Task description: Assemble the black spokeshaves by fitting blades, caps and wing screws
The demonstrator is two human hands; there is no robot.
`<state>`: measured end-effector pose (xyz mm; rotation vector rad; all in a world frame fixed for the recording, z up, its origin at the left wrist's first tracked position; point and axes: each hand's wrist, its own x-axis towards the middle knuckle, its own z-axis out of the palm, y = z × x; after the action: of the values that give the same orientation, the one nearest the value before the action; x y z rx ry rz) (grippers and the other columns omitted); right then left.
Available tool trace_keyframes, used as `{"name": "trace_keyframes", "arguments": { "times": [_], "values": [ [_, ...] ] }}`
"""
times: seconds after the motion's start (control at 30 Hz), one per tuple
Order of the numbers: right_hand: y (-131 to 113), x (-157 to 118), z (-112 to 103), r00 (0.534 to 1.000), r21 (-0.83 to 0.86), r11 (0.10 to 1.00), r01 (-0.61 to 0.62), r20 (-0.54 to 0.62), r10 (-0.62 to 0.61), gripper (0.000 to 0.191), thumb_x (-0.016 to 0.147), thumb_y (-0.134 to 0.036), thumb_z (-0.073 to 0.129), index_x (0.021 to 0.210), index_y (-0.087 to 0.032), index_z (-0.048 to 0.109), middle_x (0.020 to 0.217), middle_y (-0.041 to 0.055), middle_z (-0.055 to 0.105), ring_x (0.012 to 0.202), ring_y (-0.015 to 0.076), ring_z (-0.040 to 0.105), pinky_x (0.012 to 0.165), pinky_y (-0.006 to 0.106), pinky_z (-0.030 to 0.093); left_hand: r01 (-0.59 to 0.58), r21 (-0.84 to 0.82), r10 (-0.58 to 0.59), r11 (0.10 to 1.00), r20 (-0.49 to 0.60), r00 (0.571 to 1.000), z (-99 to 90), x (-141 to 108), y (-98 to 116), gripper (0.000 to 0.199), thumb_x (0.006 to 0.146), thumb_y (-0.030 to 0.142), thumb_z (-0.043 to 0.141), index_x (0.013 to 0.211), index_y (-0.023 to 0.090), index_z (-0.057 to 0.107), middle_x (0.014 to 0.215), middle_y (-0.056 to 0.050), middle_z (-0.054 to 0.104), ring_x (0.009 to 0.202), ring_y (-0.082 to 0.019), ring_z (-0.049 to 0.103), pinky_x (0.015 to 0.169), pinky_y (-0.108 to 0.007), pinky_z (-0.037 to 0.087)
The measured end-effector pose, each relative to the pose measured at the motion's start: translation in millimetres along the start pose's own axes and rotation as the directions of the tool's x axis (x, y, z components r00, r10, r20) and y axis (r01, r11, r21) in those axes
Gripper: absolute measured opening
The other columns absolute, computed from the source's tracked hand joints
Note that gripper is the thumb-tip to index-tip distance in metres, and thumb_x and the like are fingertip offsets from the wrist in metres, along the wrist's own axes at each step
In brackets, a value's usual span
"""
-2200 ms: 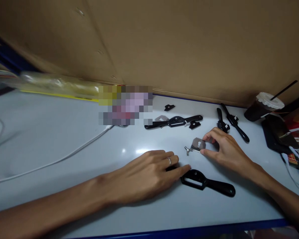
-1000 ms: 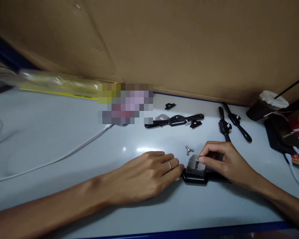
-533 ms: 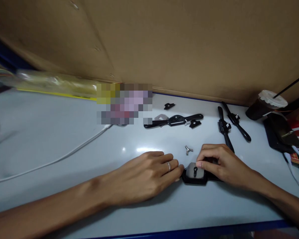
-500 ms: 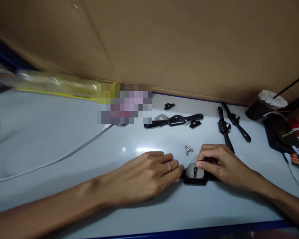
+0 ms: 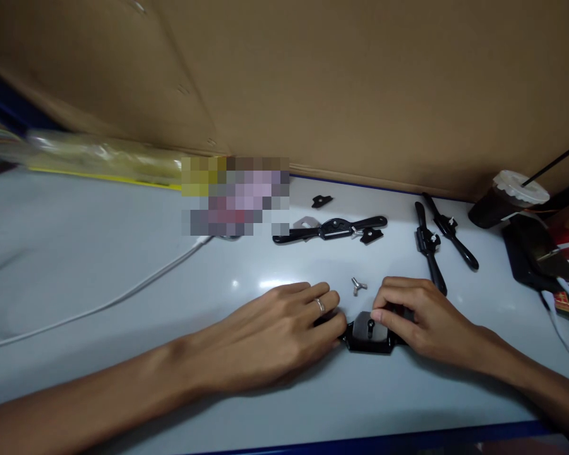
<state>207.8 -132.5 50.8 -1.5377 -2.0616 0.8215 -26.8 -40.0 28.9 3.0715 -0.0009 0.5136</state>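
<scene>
Closes the left hand (image 5: 284,335), with fingers partly hidden, over the nine-o'clock end of the glossy black frame (image 5: 369,347), at five in view. Shows a shiny three-pronged screw (image 5: 358,286) at twelve, on smooth worktop (image 5: 246,414). Pinches, from two, the flat, slotted grey blade (image 5: 360,327) in the fingers of the right hand (image 5: 429,316).

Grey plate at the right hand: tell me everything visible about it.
The grey plate looks thin, flat and metallic, its upper left corner cut at a slant. A keyhole-shaped slot, rounder at the top, shows black down its middle. It lies on the body of a black tool, whose lower edge shows in front. The right hand touches its upper right part and hides that corner.
</scene>
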Motion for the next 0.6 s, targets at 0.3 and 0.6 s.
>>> {"name": "trace_keyframes", "arguments": {
  "times": [0.3,0.6],
  "values": [
    [15.2,5.8,3.0,0.979,-0.225,0.969,0.098,-0.151,-0.134,0.034,0.104,-0.02,0.044,0.131,-0.021,0.065,0.104,0.0073,0.063,0.083,0.016,0.062,0.075,0.032,0.051,0.007,0.005,-0.007,1.0,-0.026,1.0,1.0,0.1,0.8,0.019,0.102,0.017,0.049,0.085,0.017,0.056,0.08,-0.002,0.056,0.069,-0.018,0.047,0.06,-0.033,0.037],
    [23.3,14.4,-6.4,0.968,-0.526,0.847,0.079,-0.161,-0.19,0.044,0.106,-0.024,0.041,0.149,-0.018,0.048,0.142,0.0146,0.06,0.13,0.0317,0.052,0.104,0.052,0.049,0.0,0.005,0.0,1.0,-0.021,1.0,-1.2,2.5,0.4,0.019,0.102,0.017,0.048,0.085,0.017,0.056,0.08,-0.002,0.057,0.069,-0.018,0.048,0.06,-0.032,0.037]
  ]
}}
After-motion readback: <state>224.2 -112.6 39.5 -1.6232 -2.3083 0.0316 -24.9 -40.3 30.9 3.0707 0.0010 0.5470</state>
